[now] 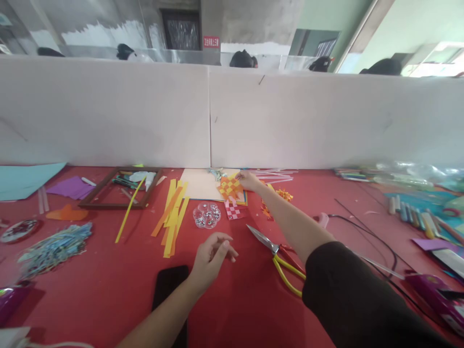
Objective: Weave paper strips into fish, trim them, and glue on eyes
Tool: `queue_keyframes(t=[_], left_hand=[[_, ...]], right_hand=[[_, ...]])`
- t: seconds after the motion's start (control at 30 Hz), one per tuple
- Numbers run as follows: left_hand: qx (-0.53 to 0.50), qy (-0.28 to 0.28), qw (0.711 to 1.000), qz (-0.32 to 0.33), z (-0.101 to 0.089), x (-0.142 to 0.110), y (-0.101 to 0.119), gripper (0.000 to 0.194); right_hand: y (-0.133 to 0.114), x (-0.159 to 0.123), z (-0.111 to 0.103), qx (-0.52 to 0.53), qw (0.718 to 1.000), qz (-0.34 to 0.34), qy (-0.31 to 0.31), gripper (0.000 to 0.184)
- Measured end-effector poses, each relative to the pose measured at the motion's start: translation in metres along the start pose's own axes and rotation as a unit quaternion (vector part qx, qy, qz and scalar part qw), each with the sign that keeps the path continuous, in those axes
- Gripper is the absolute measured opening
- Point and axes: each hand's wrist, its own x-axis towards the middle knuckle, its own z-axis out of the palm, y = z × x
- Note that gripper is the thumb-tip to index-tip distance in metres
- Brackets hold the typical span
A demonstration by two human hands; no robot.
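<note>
My right hand (247,180) reaches far across the table, its fingertips pinched at the upper edge of an orange and yellow woven paper fish (230,188). That fish lies over a cream sheet of paper (197,185). Just below is a pink and white woven paper piece (233,210). My left hand (213,255) hovers nearer to me, fingers loosely curled and apart, holding nothing. A clear flower-shaped bead box (206,215) sits beyond it. Scissors (278,256) with red and yellow handles lie between my forearms. A black phone (170,285) is partly under my left forearm.
Yellow and orange paper strips (174,215) lie left of centre, with a brown frame (119,205) behind. Shredded blue paper (60,246) is far left. A glue gun (322,220) with its black cord lies right. A white partition (137,113) closes the back.
</note>
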Motion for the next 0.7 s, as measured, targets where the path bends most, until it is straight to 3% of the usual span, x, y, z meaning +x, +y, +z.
queue_keyframes(t=[0.17,0.3,0.43,0.53,0.63,0.7], left_hand=[[0.049,0.016,0.998,0.027,-0.001,-0.002,-0.004,0.038],[0.128,0.040,0.990,0.050,-0.007,-0.002,0.000,0.035],[0.255,0.060,0.963,0.068,-0.029,0.016,0.018,0.038],[0.360,0.068,0.929,0.055,-0.053,0.039,0.024,0.072],[0.433,0.046,0.899,0.038,-0.071,0.059,0.018,0.100],[0.465,0.035,0.884,0.021,-0.078,0.067,0.009,0.108]], right_hand=[[0.000,-0.007,-0.017,-0.039,0.998,-0.006,0.055,0.034],[-0.005,-0.039,-0.035,-0.055,0.992,-0.022,0.109,0.034],[-0.012,-0.105,-0.043,-0.062,0.992,-0.060,0.094,0.030],[-0.013,-0.169,-0.040,-0.070,0.993,-0.074,0.066,0.018],[-0.007,-0.227,-0.030,-0.086,0.993,-0.060,0.058,0.036],[0.001,-0.255,-0.021,-0.092,0.993,-0.054,0.050,0.041]])
